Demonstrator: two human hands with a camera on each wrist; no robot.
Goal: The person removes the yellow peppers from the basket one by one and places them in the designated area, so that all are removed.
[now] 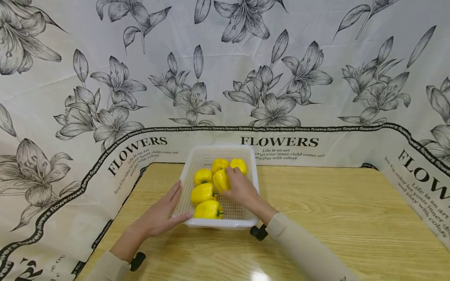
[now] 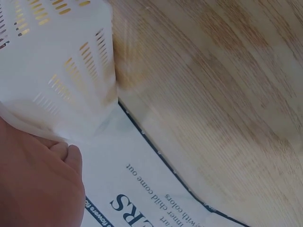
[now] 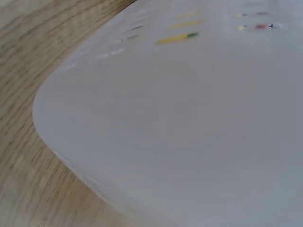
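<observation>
A white perforated plastic basket (image 1: 220, 223) holds several yellow bell peppers. My right hand (image 1: 240, 186) reaches over its right side and grips one yellow bell pepper (image 1: 220, 180) near the middle, thumb and fingers on its right side. Two more peppers, one of them a rounded pepper (image 1: 239, 165), lie behind it. Down the left side run a small pepper (image 1: 202, 176), a larger pepper (image 1: 203, 194) and a front pepper (image 1: 208, 210) with a green stem. My left hand (image 1: 159, 214) holds the basket's front left corner, its bent fingers (image 2: 66, 153) at the rim in the left wrist view.
The basket stands on a wood-grain table (image 1: 323, 210), towards the back edge. Behind and around the table hangs a white cloth (image 1: 218, 101) printed with grey flowers and lettering. In the right wrist view the basket wall (image 3: 165, 118) fills most of the picture.
</observation>
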